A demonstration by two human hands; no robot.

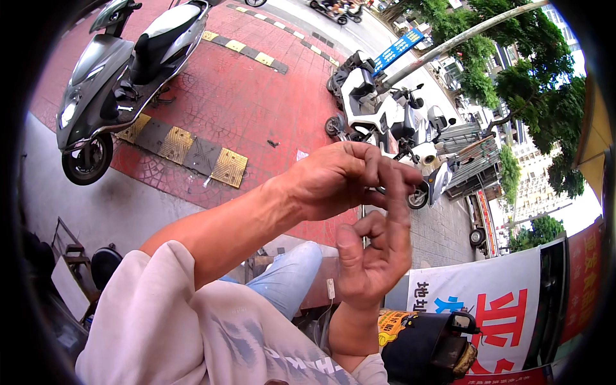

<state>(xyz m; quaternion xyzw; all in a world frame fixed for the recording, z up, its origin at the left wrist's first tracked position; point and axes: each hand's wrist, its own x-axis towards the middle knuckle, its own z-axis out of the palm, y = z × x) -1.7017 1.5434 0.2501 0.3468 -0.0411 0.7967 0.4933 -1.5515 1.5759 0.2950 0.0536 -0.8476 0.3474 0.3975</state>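
My left hand point(328, 185) reaches across from the left at chest height, its fingers bent and closed toward their tips. Just below and to the right, my right hand point(375, 266) is raised with its palm turned partly toward me. Its index finger points up to the left fingertips, while its other fingers curl in near the thumb. The fingertips of both hands meet or overlap. Whatever they pinch, if anything, is too small or hidden to name. Beneath them is a knee in light blue jeans point(289, 273).
A grey scooter point(106, 70) stands at the upper left beside a yellow-and-black ramp strip point(179, 147). White scooters point(372, 106) are parked beyond my hands. At the lower right are a dark bin-like container point(417, 350) and a white banner point(449, 282). Low equipment point(70, 282) sits at the left.
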